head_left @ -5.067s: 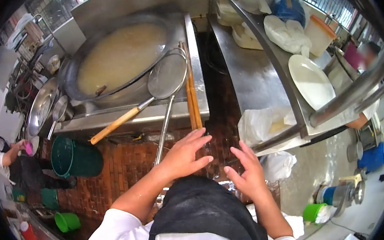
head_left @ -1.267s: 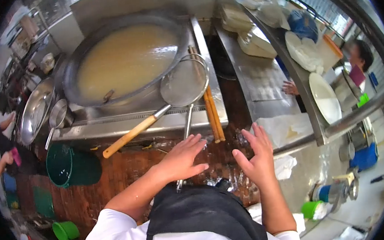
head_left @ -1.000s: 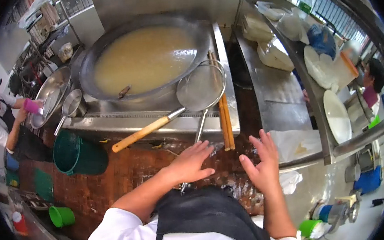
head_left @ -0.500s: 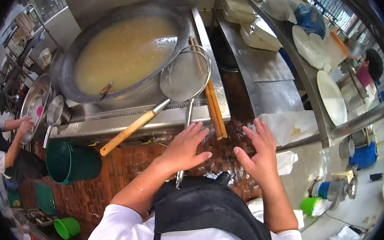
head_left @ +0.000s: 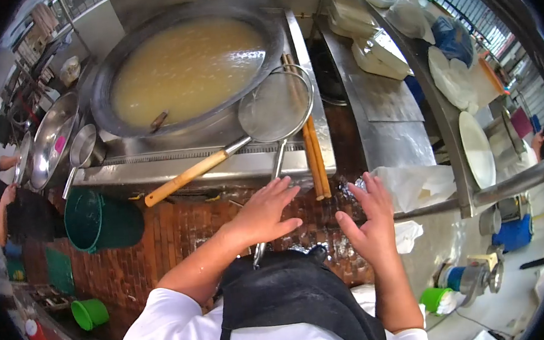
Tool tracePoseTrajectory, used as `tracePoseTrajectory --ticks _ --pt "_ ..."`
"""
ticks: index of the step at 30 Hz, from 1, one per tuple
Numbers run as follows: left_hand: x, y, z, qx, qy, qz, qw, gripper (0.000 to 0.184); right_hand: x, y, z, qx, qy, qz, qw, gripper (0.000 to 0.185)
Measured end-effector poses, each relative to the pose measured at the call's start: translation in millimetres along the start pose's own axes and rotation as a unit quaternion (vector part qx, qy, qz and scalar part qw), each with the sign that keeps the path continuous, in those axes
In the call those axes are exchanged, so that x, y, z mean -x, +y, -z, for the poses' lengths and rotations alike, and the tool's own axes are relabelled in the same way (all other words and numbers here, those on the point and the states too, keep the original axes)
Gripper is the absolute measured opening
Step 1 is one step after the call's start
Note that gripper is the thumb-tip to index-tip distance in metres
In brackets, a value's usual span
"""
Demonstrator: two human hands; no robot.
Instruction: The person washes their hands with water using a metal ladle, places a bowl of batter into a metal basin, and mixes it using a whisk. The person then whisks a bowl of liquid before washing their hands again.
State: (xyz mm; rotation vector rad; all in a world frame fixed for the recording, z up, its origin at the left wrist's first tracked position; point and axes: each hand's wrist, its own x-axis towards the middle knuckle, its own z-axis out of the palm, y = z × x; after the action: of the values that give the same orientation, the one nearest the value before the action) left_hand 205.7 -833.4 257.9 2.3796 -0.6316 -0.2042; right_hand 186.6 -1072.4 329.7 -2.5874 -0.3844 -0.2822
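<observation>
My left hand (head_left: 264, 214) hovers over the brick floor, fingers stretched out, holding nothing. A metal rod (head_left: 278, 163) runs beneath it, its lower end showing near my black apron. My right hand (head_left: 372, 219), also spread and holding nothing, is raised to the right. Beyond both hands a round mesh strainer (head_left: 273, 109) with a wooden handle (head_left: 186, 179) lies across the stove edge. Two long wooden sticks (head_left: 312, 147) rest beside its hoop, partly behind the mesh. Cloudy yellowish liquid (head_left: 187, 68) fills a huge wok (head_left: 101, 97) behind, and a short brown handle-like piece (head_left: 159, 120) leans at its rim.
A green bucket (head_left: 100, 218) stands on the floor left of the stove. On the left, a small saucepan (head_left: 87, 146) and large steel bowl (head_left: 55, 133) sit near a co-worker. Metal shelving (head_left: 439, 137) with plastic tubs (head_left: 378, 58) lines the right.
The view has shifted slightly; my hands keep nearly the same pose. The co-worker at left now holds up a metal pan or bowl. At far right, another person has shifted mostly behind the shelving.
</observation>
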Motion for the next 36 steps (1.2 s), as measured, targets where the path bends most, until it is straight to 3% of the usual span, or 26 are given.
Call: tracePoseTrajectory --ticks 31,36 --pt "3.0 9.2 -13.7 -0.007 -0.023 -0.015 1.0 0.069 26.4 7.8 6.1 0.014 0.027 -0.032 0.999 0.057" --pt "9.1 -11.5 -8.6 0.006 0.03 0.008 1.0 0.064 26.4 9.9 1.3 -0.015 0.016 -0.034 0.999 0.059"
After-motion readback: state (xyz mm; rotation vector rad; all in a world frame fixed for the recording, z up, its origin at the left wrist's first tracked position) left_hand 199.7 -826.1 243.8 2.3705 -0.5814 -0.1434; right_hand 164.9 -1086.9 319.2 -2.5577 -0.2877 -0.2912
